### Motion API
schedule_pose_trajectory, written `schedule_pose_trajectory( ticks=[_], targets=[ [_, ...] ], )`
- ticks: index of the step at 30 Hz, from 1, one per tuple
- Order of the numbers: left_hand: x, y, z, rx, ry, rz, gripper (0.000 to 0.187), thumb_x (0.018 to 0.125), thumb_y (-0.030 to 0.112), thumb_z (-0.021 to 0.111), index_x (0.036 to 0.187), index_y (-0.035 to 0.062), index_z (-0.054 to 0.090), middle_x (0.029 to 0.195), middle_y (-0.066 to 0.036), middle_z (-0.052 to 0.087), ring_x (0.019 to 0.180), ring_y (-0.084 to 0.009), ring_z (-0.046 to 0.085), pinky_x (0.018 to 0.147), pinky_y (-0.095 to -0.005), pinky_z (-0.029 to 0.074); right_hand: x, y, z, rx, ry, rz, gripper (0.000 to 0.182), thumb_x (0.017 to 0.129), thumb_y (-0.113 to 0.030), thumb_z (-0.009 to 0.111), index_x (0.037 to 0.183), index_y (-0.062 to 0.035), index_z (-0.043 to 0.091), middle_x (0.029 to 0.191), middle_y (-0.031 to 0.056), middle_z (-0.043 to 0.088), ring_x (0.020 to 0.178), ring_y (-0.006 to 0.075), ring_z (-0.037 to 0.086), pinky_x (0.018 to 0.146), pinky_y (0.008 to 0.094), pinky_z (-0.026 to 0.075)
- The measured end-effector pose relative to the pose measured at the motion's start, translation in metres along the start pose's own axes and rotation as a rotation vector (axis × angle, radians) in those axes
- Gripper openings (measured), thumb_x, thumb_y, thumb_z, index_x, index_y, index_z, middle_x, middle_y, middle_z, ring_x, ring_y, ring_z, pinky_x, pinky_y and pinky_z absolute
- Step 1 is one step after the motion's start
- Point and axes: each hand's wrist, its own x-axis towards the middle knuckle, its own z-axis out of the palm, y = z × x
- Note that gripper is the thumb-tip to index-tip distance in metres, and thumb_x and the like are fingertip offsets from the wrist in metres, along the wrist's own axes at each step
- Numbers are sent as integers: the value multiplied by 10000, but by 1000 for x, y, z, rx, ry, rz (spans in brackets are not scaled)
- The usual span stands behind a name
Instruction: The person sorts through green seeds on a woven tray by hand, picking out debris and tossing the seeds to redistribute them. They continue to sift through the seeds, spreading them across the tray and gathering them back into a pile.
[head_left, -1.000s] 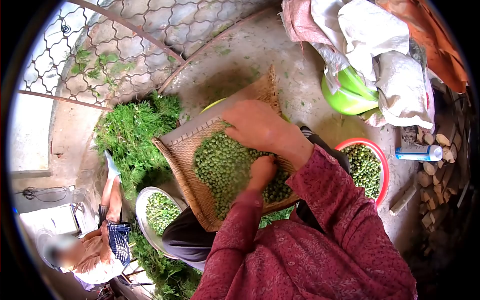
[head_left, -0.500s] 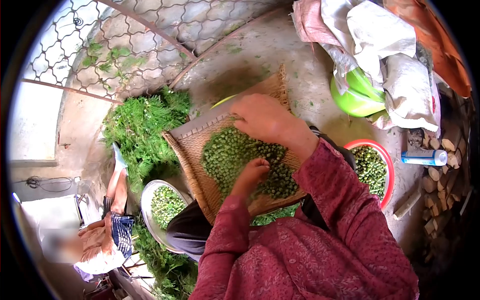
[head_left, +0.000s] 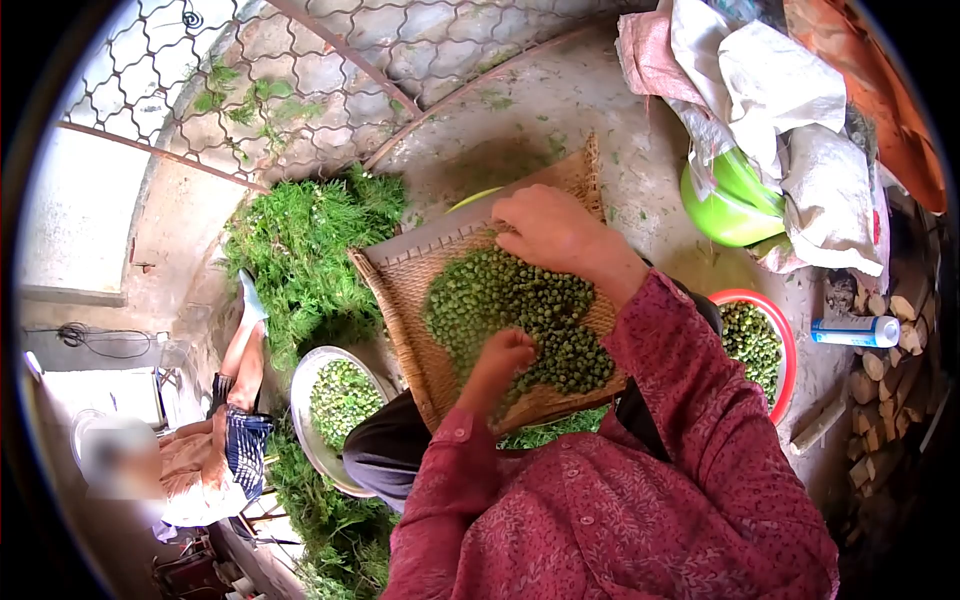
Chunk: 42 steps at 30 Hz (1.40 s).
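Observation:
A woven winnowing basket [head_left: 400, 335] with a grey strip along its far edge rests across my lap, tilted. Small round green berries or seed heads [head_left: 560, 300] lie heaped in it. Low over the near left of the heap is my left hand [head_left: 503, 362], its fingers curled in a pinch; anything between them is too small to make out. My right hand [head_left: 565, 235] reaches over the far side, fingers bent and close together near the grey strip. Whatever its fingertips hold is hidden.
To the left stands a metal basin [head_left: 300, 400] of pale green bits, beside leafy green plants [head_left: 300, 260]. A red-rimmed basin [head_left: 789, 360] of green pieces is at right, near white sacks [head_left: 780, 75] and firewood [head_left: 870, 400]. Another person [head_left: 215, 440] sits at far left.
The whole view has shifted slightly, so things appear a little further right. Both hands stay over the basket in nearly the same bent poses.

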Motion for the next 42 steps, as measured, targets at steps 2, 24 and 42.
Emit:
schedule_pose_trajectory(
  ticks=[2, 24, 42],
  targets=[
    [-26, -2, 0, 174, -67, 4, 111, 700, 49, 586, 809, 38, 571, 762, -39, 567, 686, -154, 546, 613, -281, 446, 0, 3, 2, -17, 2, -1, 201, 746, -213, 589, 833, -35, 559, 781, 163, 576, 794, 355, 544, 699, 454, 430],
    [-70, 1, 31, 1050, 20, 644, 240, 713, 77, 595, 951, 49, 582, 967, -156, 566, 910, -344, 533, 769, -398, 444, 1, 1, 8, -26, 6, -66, 198, 744, -209, 598, 819, -31, 555, 763, 159, 571, 782, 356, 546, 689, 452, 432],
    [5, 16, 18, 1476, -24, 236, 388, 663, 337, 647, 1001, 155, 594, 1155, -73, 469, 1084, -320, 417, 852, -542, 342, -1, -4, -1, -38, -48, 30, 203, 744, -203, 587, 865, -42, 561, 808, 152, 568, 823, 353, 534, 728, 446, 427]
  ],
)
